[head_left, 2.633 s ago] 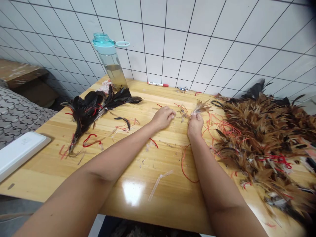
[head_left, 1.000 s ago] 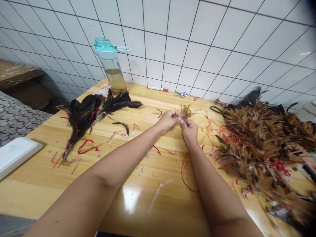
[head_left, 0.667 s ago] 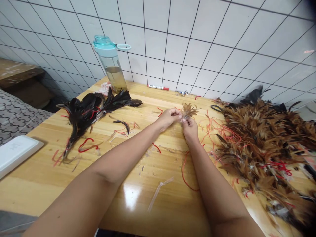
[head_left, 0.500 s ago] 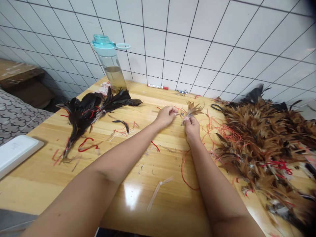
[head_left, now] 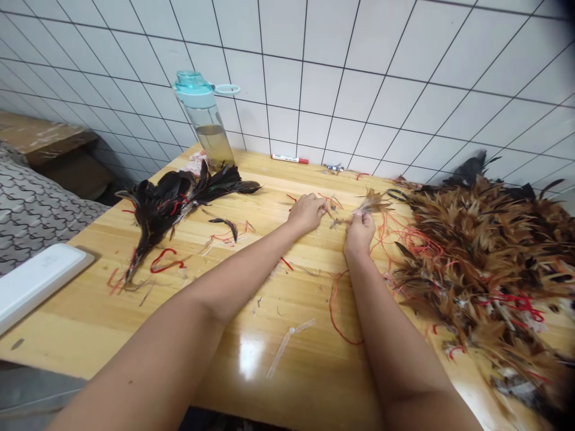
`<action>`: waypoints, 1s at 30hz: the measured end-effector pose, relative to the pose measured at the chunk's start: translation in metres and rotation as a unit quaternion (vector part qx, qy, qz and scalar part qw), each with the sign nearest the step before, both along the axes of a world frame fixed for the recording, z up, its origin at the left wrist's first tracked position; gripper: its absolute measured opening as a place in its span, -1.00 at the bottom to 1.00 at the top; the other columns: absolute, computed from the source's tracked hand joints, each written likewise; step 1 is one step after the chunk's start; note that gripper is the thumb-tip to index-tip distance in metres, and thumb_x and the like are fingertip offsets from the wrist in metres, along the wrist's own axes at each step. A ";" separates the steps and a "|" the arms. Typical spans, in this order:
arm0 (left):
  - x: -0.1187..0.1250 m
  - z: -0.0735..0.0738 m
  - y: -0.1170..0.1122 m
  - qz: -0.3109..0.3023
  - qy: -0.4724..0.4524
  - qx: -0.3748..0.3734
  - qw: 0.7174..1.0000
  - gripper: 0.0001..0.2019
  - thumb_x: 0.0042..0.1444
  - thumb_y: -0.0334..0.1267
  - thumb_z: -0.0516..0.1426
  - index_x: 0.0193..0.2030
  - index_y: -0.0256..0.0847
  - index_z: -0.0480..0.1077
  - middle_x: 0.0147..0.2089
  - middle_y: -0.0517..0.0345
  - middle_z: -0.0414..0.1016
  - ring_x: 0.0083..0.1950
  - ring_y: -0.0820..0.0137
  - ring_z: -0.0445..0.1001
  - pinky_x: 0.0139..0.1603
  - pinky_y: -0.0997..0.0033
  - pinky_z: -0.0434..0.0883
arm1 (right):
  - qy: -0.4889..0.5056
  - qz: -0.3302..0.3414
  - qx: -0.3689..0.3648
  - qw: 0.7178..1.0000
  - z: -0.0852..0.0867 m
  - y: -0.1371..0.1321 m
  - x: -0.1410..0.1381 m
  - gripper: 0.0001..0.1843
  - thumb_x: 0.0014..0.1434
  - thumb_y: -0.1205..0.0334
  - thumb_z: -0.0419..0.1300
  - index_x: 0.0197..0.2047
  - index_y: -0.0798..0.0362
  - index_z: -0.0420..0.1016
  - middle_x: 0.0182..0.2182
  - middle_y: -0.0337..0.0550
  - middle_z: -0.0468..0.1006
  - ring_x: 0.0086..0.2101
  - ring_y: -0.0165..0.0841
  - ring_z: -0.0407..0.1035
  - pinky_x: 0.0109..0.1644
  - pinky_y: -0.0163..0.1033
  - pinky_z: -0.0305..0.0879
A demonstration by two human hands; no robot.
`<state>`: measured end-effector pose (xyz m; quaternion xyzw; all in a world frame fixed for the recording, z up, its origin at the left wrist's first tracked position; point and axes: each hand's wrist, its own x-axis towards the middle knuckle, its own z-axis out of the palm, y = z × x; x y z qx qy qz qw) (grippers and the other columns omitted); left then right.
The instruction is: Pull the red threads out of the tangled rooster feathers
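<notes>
My right hand point(head_left: 359, 231) is shut on a small bunch of brown feathers point(head_left: 372, 205), whose tips fan out toward the far right. My left hand point(head_left: 308, 212) is closed with its fingertips pinching at small feather bits and red thread point(head_left: 331, 203) between the two hands. Both hands rest low over the wooden table point(head_left: 251, 281), a short gap apart.
A large heap of brown feathers with red threads point(head_left: 485, 257) covers the table's right side. A pile of black feathers point(head_left: 173, 194) lies at the left, a water bottle point(head_left: 206, 123) behind it. Black scissors point(head_left: 398, 194), a red-capped marker point(head_left: 290, 158), a white tray point(head_left: 36, 281) and loose red threads lie around.
The hands, which were together on the feather bunch, have drawn apart. The right hand has carried the bunch to the right and lower; the left stays with the loose bits.
</notes>
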<state>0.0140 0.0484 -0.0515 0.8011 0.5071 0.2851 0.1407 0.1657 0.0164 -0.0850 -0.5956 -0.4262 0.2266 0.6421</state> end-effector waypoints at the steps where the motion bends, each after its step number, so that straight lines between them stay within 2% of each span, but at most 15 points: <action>1: 0.000 0.001 -0.002 -0.007 -0.011 0.009 1.000 -0.83 0.16 -0.36 0.08 -0.23 -0.13 0.51 -0.19 0.04 0.45 -0.05 0.23 0.38 -0.01 0.25 0.33 | 0.010 -0.024 -0.001 1.000 0.000 0.000 0.001 -0.73 0.19 -0.01 -0.05 -0.35 0.00 0.28 -0.54 -0.33 0.24 -0.47 -0.41 0.20 -0.35 -0.31 0.15; 3: 0.003 0.004 -0.006 -0.036 -0.032 0.039 0.998 -0.84 0.15 -0.39 0.08 -0.23 -0.17 0.49 -0.17 0.04 0.45 -0.04 0.26 0.37 0.03 0.27 0.32 | 0.027 -0.058 -0.002 0.998 0.001 0.001 0.001 -0.73 0.18 -0.01 -0.03 -0.37 0.00 0.27 -0.54 -0.31 0.26 -0.45 -0.40 0.22 -0.34 -0.30 0.17; 7: 0.020 0.010 -0.017 -0.103 -0.016 0.069 0.992 -0.87 0.17 -0.31 0.10 -0.25 -0.21 0.48 -0.14 0.01 0.46 -0.01 0.25 0.36 0.08 0.26 0.30 | 0.010 -0.058 0.003 0.998 0.003 0.001 0.001 -0.71 0.19 -0.03 -0.04 -0.38 -0.01 0.26 -0.51 -0.28 0.30 -0.41 -0.39 0.25 -0.31 -0.29 0.20; 10: 0.032 0.012 -0.022 -0.085 0.013 0.033 0.996 -0.89 0.12 -0.26 0.16 -0.31 -0.25 0.46 -0.16 -0.04 0.46 -0.04 0.20 0.37 0.03 0.22 0.31 | 0.009 -0.068 -0.004 0.998 0.006 0.000 0.003 -0.72 0.19 -0.02 -0.05 -0.37 -0.01 0.25 -0.49 -0.25 0.31 -0.39 -0.37 0.26 -0.28 -0.27 0.21; 12: 0.034 0.012 -0.022 -0.068 0.014 0.005 0.998 -0.93 0.10 -0.32 0.16 -0.36 -0.26 0.44 -0.19 -0.05 0.46 -0.07 0.20 0.38 -0.02 0.21 0.32 | 0.016 -0.071 -0.013 0.997 0.009 -0.002 0.003 -0.74 0.18 0.00 -0.05 -0.38 0.00 0.25 -0.48 -0.24 0.32 -0.38 -0.36 0.26 -0.25 -0.26 0.21; 14: 0.031 0.012 -0.021 -0.064 -0.024 -0.016 0.998 -0.93 0.07 -0.41 0.14 -0.42 -0.26 0.40 -0.25 -0.01 0.45 -0.12 0.25 0.38 -0.05 0.25 0.31 | 0.023 -0.070 -0.018 0.997 0.012 -0.003 0.001 -0.76 0.16 0.02 -0.05 -0.39 0.00 0.24 -0.47 -0.24 0.32 -0.38 -0.36 0.25 -0.24 -0.25 0.21; 16: 0.025 0.013 -0.021 -0.063 -0.114 -0.051 0.990 -0.91 0.05 -0.45 0.14 -0.44 -0.25 0.36 -0.33 0.07 0.43 -0.21 0.34 0.38 -0.13 0.33 0.31 | 0.021 -0.065 -0.016 0.998 0.016 -0.006 -0.002 -0.78 0.15 0.06 -0.04 -0.39 0.01 0.24 -0.48 -0.25 0.32 -0.39 -0.37 0.23 -0.23 -0.25 0.21; 18: 0.019 0.015 -0.021 -0.053 -0.255 -0.122 0.958 -0.93 0.07 -0.42 0.14 -0.41 -0.24 0.33 -0.42 0.17 0.38 -0.36 0.44 0.34 -0.28 0.42 0.28 | 0.010 -0.047 -0.013 0.999 0.020 -0.009 -0.006 -0.80 0.13 0.08 -0.02 -0.40 0.02 0.26 -0.48 -0.26 0.33 -0.40 -0.37 0.21 -0.23 -0.25 0.19; 21: 0.016 0.018 -0.022 -0.054 -0.447 -0.241 0.860 -0.92 0.13 -0.34 0.13 -0.37 -0.23 0.29 -0.54 0.30 0.27 -0.55 0.56 0.19 -0.46 0.52 0.15 | -0.026 -0.006 -0.018 0.999 0.023 -0.013 -0.010 -0.80 0.12 0.10 0.00 -0.42 0.02 0.28 -0.50 -0.27 0.33 -0.42 -0.37 0.19 -0.25 -0.24 0.16; 23: 0.018 0.018 -0.022 -0.064 -0.510 -0.278 0.812 -0.90 0.13 -0.32 0.14 -0.36 -0.23 0.27 -0.57 0.34 0.23 -0.60 0.59 0.12 -0.52 0.55 0.09 | -0.054 0.018 -0.029 0.998 0.024 -0.014 -0.012 -0.79 0.12 0.10 0.01 -0.46 0.02 0.27 -0.53 -0.28 0.32 -0.43 -0.37 0.18 -0.27 -0.24 0.14; 24: 0.019 0.018 -0.022 -0.067 -0.521 -0.281 0.803 -0.90 0.12 -0.33 0.15 -0.35 -0.23 0.27 -0.57 0.34 0.24 -0.60 0.60 0.12 -0.52 0.55 0.08 | -0.067 0.027 -0.035 0.997 0.024 -0.015 -0.013 -0.79 0.11 0.11 0.02 -0.48 0.01 0.25 -0.54 -0.28 0.31 -0.43 -0.37 0.17 -0.28 -0.24 0.13; 26: 0.021 0.016 -0.021 -0.062 -0.517 -0.260 0.813 -0.92 0.10 -0.35 0.15 -0.35 -0.24 0.28 -0.56 0.32 0.28 -0.58 0.59 0.17 -0.51 0.55 0.11 | -0.091 0.040 -0.044 0.994 0.023 -0.015 -0.013 -0.78 0.09 0.11 0.04 -0.52 0.00 0.22 -0.56 -0.29 0.28 -0.44 -0.37 0.15 -0.29 -0.24 0.12; 30: 0.021 0.011 -0.017 -0.048 -0.469 -0.168 0.866 -0.94 0.04 -0.40 0.16 -0.35 -0.24 0.32 -0.47 0.29 0.35 -0.48 0.57 0.28 -0.38 0.54 0.25 | -0.117 0.051 -0.060 0.990 0.021 -0.015 -0.014 -0.78 0.06 0.11 0.08 -0.55 0.00 0.22 -0.56 -0.27 0.30 -0.45 -0.36 0.16 -0.32 -0.24 0.09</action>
